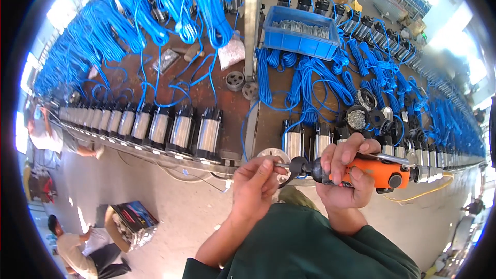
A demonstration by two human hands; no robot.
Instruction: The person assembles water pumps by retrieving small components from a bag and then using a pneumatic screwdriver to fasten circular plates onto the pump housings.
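Note:
My right hand (347,173) is wrapped round an orange and black power screwdriver (382,172), held level with its tip toward the left. The fingers of my left hand (254,186) are closed in a pinch on a thin metal rod (281,165) at the driver's tip; whether it is a bit or a long screw I cannot tell. Just behind those fingers shows a pale round disc (273,153), partly hidden by them. Beyond the driver, silver motor cylinders (294,142) with black ends stand along the bench edge.
A blue crate (302,31) of thin metal rods rests among coiled blue cables (310,80). Metal cups of small parts (356,118) stand at right. More cylinders (182,132) line the left bench. A yellow hose (431,194) hangs below. A person (77,253) sits beside a box (135,217).

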